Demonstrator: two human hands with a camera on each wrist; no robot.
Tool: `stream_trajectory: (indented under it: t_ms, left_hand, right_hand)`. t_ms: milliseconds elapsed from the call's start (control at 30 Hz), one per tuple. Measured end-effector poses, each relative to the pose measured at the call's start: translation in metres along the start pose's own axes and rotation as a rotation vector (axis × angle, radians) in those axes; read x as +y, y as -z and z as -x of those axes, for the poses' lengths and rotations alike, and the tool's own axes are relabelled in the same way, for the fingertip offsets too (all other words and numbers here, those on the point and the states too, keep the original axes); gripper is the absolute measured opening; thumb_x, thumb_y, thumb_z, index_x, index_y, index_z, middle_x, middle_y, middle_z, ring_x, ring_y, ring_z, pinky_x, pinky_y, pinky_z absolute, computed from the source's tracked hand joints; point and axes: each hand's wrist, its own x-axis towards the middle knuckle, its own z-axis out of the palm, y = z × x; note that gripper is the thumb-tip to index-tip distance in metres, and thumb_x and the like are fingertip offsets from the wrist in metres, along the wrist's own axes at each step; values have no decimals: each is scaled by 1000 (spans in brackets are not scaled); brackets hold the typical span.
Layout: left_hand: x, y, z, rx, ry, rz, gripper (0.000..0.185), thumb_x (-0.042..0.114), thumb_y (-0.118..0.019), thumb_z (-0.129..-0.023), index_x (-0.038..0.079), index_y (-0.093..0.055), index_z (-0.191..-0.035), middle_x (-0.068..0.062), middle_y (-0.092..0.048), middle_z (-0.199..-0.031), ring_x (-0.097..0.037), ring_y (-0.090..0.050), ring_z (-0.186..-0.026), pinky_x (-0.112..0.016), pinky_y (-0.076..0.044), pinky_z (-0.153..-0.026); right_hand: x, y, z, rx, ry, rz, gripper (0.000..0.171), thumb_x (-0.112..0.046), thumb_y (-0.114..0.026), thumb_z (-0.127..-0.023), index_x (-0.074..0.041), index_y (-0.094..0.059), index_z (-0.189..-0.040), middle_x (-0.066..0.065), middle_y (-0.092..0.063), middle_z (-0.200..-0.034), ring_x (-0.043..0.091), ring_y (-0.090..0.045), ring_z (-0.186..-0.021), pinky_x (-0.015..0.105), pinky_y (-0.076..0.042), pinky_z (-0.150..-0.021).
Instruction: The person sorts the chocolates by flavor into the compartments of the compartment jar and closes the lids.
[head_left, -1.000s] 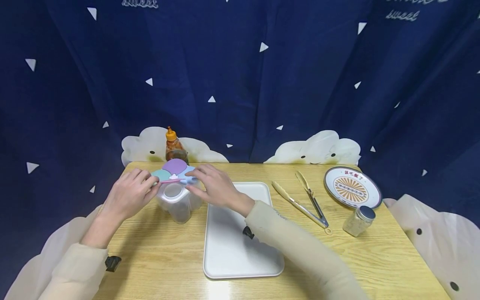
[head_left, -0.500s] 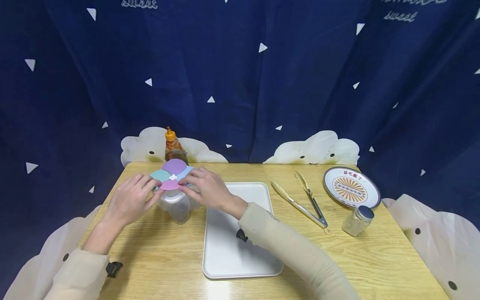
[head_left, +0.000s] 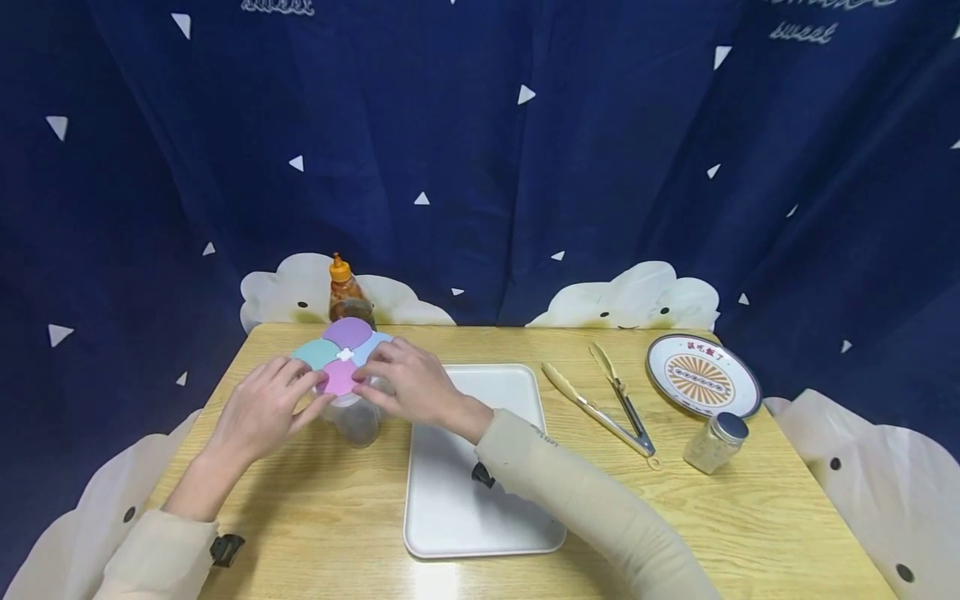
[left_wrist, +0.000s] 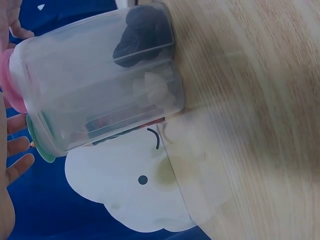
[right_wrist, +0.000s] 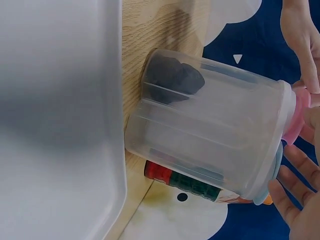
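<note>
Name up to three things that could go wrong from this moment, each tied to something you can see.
1. Both hands, left hand and right hand, press on the pink lid of the clear container; it may tip or slide on the table.
2. The sauce bottle stands close behind and might get knocked over.
3. The lid flap could shut unevenly and pinch a fingertip.
</note>
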Motion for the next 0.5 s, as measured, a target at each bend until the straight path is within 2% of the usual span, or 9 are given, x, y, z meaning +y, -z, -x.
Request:
stream_trajectory:
  t_ms: [200, 500]
  left_hand:
    - [2, -2, 0, 11, 1, 3, 61, 51, -33, -113, 10, -75, -95, -12, -69, -88, -31, -63, -77, -40, -55, -57]
    - [7, -6, 2, 71, 36, 45, 58, 50, -40, -112, 9, -77, -96, -12, -70, -89, -30, -62, -79, -41, -55, -57]
  right_hand:
    - [-2, -1, -1, -3, -4, 1, 26, -45, -69, -100, -25, -82, -110, -5, -73, -112, 11, -62, -101, 22, -53, -76]
    - [-5, -3, 0, -8, -35, 6, 25, -48, -69, -99, -27, -81, -108, -7, -72, -112, 11, -60, -99, 19, -51, -73]
